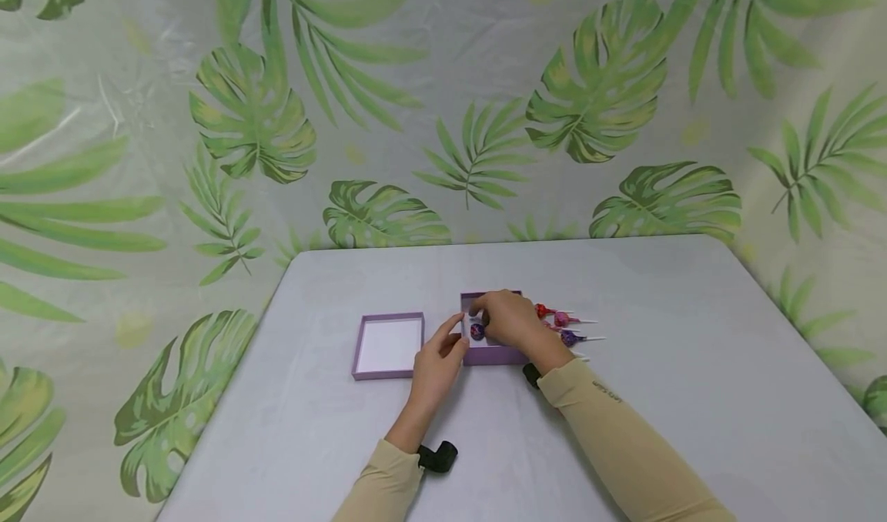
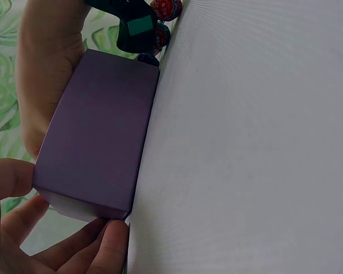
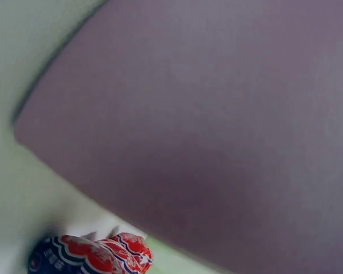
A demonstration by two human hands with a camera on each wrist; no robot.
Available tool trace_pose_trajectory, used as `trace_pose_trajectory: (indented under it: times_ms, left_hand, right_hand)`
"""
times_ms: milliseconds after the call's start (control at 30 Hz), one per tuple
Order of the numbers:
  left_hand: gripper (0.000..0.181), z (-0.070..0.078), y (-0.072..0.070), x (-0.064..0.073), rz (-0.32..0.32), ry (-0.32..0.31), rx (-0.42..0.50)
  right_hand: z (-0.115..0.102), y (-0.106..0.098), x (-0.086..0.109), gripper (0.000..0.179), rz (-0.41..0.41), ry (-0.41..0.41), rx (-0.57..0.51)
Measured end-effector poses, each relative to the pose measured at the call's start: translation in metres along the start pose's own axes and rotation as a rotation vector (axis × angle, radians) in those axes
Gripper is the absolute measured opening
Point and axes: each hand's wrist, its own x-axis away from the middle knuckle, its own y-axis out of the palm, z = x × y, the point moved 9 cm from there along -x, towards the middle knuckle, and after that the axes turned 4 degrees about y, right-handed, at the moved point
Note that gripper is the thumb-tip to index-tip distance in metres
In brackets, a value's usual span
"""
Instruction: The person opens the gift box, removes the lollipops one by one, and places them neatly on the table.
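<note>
A shallow purple box point(image 1: 495, 356) with a white inside stands on the table. My left hand point(image 1: 438, 362) touches its left wall, thumb and fingers spread around the corner; the left wrist view shows the fingertips point(image 2: 111, 242) against the lower edge. Over the box, my right hand point(image 1: 511, 318) reaches in with bent fingers. A dark wrapped lollipop point(image 1: 477, 331) lies in the box beside those fingers, its stick out of sight. Whether the right fingers pinch anything is hidden. In the right wrist view the purple box wall point(image 3: 188, 125) fills most of the picture.
Left of the box lies its purple-rimmed lid point(image 1: 388, 346), white inside facing up. Several wrapped lollipops, among them a red one point(image 1: 543, 309), a pink one point(image 1: 563, 319) and a purple one point(image 1: 570, 338), lie right of the box, sticks pointing right. A white cloth covers the table point(image 1: 312, 445).
</note>
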Motion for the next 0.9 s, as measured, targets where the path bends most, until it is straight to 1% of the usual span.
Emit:
trace_pose_trajectory:
  times_ms: [133, 233, 367, 533, 900]
  left_hand:
    - [0.043, 0.000, 0.000, 0.000, 0.003, 0.010, 0.000]
    - [0.043, 0.001, -0.001, 0.000, 0.005, 0.016, -0.011]
    - [0.044, 0.001, -0.002, 0.000, 0.003, 0.014, -0.014]
    - [0.043, 0.001, -0.001, 0.000, 0.002, 0.019, -0.009]
    - [0.043, 0.000, -0.002, -0.001, 0.008, -0.005, -0.020]
  right_hand:
    - [-0.002, 0.001, 0.000, 0.028, 0.006, -0.004, 0.020]
    - [-0.003, 0.003, 0.000, 0.023, -0.006, -0.012, 0.014]
    - [-0.005, 0.002, 0.000, 0.023, -0.021, -0.030, -0.020]
    - [-0.007, -0.003, 0.003, 0.023, -0.012, -0.053, -0.068]
    - [-0.012, -0.017, 0.009, 0.022, 0.038, -0.069, -0.074]
